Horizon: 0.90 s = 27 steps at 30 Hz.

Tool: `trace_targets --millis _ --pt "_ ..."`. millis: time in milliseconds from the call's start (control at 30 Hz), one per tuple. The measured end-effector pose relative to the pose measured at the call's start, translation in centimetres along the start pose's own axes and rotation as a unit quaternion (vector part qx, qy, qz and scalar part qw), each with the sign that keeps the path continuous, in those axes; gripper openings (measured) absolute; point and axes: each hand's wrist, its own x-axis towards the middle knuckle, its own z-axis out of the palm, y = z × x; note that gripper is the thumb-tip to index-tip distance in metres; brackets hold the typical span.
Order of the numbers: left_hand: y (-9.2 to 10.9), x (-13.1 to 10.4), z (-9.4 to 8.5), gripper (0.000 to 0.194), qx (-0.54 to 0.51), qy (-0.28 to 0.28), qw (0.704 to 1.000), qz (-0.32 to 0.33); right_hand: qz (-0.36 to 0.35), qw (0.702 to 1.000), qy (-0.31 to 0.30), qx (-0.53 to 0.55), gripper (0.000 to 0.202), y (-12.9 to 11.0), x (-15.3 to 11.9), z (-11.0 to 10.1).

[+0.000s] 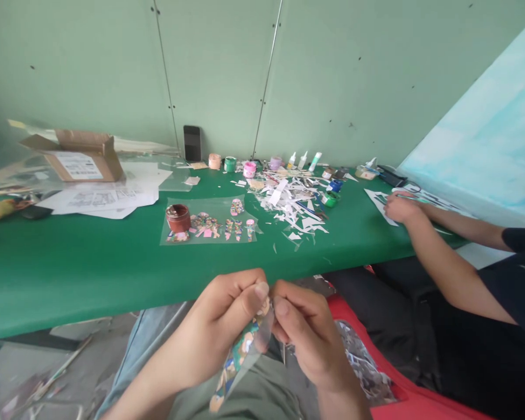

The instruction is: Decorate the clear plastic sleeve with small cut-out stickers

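Observation:
Above my lap, my left hand (231, 309) pinches the upper end of a narrow, multicoloured patterned strip (237, 360) between thumb and fingers. Clear film (258, 344) shows along the strip's right side. My right hand (308, 329) is closed at the same upper end, thumb against fingers, touching the film's edge; the exact grip is partly hidden. On the green table beyond lies a clear plastic sheet (205, 204) bearing small patterned cutouts (234, 228). An open jar of reddish-brown paint (178, 218) stands on the sheet's left part.
White paper scraps (284, 195) are heaped mid-table. Paint jars (249, 170) and small bottles (303, 159) stand behind, near a propped phone (192, 143). At left are a cardboard box (85, 157) and printed sheets (109, 195). Another person's hands (400, 205) work on paper at right.

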Motion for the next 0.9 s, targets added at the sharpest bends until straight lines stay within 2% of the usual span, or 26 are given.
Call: trace_targets --millis 233,400,733,900 --pt "-0.5 0.3 0.3 0.044 0.046 0.054 0.997 0.001 -0.002 1.0 0.023 -0.014 0.044 0.0 -0.1 0.1" --pt "-0.2 0.2 0.2 0.043 0.053 0.059 0.997 0.017 -0.015 0.998 0.067 -0.012 0.044 0.2 -0.1 0.9" --pt "-0.5 0.3 0.5 0.042 0.059 0.093 0.994 0.028 -0.019 0.998 0.066 0.006 0.042 0.5 -0.3 1.2" --pt "-0.3 0.3 0.4 0.043 0.023 0.053 0.998 0.015 -0.003 0.993 0.086 0.087 0.044 0.9 -0.2 1.8"
